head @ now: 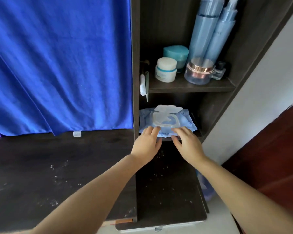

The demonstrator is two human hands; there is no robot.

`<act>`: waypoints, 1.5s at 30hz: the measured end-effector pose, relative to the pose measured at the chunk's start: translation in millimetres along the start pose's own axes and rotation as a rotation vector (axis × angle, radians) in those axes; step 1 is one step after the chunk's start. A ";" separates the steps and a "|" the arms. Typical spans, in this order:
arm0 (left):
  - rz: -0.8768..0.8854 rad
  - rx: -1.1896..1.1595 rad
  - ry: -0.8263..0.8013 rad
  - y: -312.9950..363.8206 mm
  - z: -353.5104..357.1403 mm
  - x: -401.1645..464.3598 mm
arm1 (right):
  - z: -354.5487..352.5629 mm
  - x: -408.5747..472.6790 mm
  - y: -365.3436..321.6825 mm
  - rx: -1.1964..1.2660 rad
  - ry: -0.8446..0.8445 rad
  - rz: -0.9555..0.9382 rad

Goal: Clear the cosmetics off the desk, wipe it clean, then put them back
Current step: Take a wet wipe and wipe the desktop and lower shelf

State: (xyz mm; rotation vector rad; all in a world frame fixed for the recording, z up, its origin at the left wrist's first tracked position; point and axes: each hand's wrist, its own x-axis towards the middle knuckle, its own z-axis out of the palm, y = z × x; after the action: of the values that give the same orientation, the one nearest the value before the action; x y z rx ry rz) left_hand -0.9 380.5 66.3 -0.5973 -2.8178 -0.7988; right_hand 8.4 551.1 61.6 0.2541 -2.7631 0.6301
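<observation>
Dark wood-grain runs through everything, from the bench with its scatter of pale specks to the narrow shelf unit rising at its right end; both bare arms reach forward to the unit's lower compartment, where the left hand lies with its fingers spread flat on the near edge of a blue wet-wipe pack, thumb just under that edge, open rather than clenched; the right hand rests beside it in the same way, fingers extended over the pack's front right part, thumb near the front edge, not closed around anything; between the two hands the printed word PERFECT shows on the wrapper; the pack lies flat in the compartment, its white flap lid lifted and folded back; on the shelf above stand the cosmetics: a white jar at front left, a teal jar just behind it, a clear jar with a rose-gold band at front right, a small dark-capped bottle beside that, and two tall pale blue bottles at the back, touching each other; a white tube hangs at the unit's left wall; left of the unit a blue cloth drapes down to the bench top.
</observation>
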 end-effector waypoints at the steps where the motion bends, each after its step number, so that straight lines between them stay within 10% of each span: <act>1: -0.022 0.008 -0.007 1.8 4.0 13.0 | 0.7 8.3 4.9 -0.011 0.013 0.013; 19: -0.479 -0.106 0.173 3.3 31.7 81.9 | 29.7 108.3 33.4 0.020 -0.297 -0.013; 29: -0.496 -0.202 0.196 23.2 14.6 58.1 | -36.8 93.8 30.5 0.736 -0.078 0.174; 45: -0.505 -0.664 -0.025 -51.4 -58.7 -159.6 | 12.3 -17.2 -133.6 0.686 -0.742 -0.190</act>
State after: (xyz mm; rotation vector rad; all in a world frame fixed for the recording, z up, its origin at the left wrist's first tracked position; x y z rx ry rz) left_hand 125.0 256.0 52.0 0.0677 -2.7109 -1.8537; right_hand 52.9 428.7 98.2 1.0685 -2.9758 1.6974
